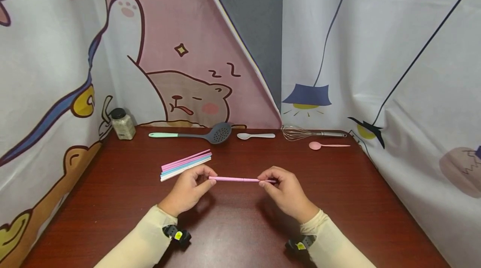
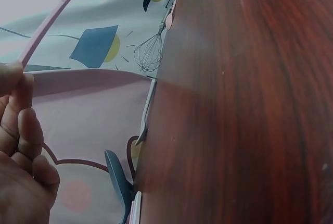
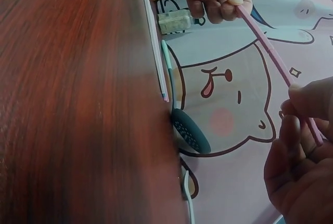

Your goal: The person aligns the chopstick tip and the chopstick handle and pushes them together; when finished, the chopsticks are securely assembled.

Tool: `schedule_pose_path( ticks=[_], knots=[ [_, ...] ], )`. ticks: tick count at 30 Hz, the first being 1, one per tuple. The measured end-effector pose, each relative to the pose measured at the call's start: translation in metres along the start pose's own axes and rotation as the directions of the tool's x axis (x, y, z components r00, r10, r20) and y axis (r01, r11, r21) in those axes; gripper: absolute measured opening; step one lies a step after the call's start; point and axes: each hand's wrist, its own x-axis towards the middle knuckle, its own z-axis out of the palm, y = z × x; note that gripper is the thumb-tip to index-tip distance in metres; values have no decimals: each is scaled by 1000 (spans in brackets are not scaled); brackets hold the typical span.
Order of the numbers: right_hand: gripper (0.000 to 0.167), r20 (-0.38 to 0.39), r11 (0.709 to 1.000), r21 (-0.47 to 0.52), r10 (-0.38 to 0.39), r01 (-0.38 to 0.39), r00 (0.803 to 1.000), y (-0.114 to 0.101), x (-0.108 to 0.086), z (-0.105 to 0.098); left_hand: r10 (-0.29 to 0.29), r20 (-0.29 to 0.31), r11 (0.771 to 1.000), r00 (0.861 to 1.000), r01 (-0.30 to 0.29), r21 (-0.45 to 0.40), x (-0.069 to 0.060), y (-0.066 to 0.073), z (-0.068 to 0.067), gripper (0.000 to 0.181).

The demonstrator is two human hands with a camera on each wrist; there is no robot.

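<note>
A slim pink chopstick (image 1: 234, 179) is held level above the brown table by both hands. My left hand (image 1: 189, 190) pinches its left end between thumb and fingertips. Near the other end my right hand (image 1: 287, 193) pinches it too, and a short tip shows past those fingers in the right wrist view. Around its middle runs a faint line. Behind the left hand, several chopsticks (image 1: 186, 165) in pink, blue and white lie side by side on the table.
Along the table's back stand or lie a seasoning jar (image 1: 122, 125) with black lid, a grey skimmer (image 1: 219, 133) with mint handle, a white spoon (image 1: 256, 136), a whisk (image 1: 313, 133) and a pink spoon (image 1: 328, 145). Printed curtains (image 1: 375, 51) hang behind.
</note>
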Motion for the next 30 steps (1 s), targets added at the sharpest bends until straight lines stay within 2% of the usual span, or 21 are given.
schedule_pose_path(
  ticks=[6,11,19,30],
  knots=[
    [17,-26,1000,-23,7,-8,1000,6,1,-1,-17,-31,1000,999,17,17,0,1,0,9],
    [20,-21,1000,1,1,-1,1000,5,1,-2,-18,-32,999,999,19,30,0,3,0,10],
    [21,-21,1000,28,14,-14,1000,1,-1,0,9,-35,1000,999,-9,3,-2,5,2,9],
    [19,-53,999,39,-3,5,999,3,-3,4,8,-45,1000,999,-8,0,-2,4,4,8]
  ],
)
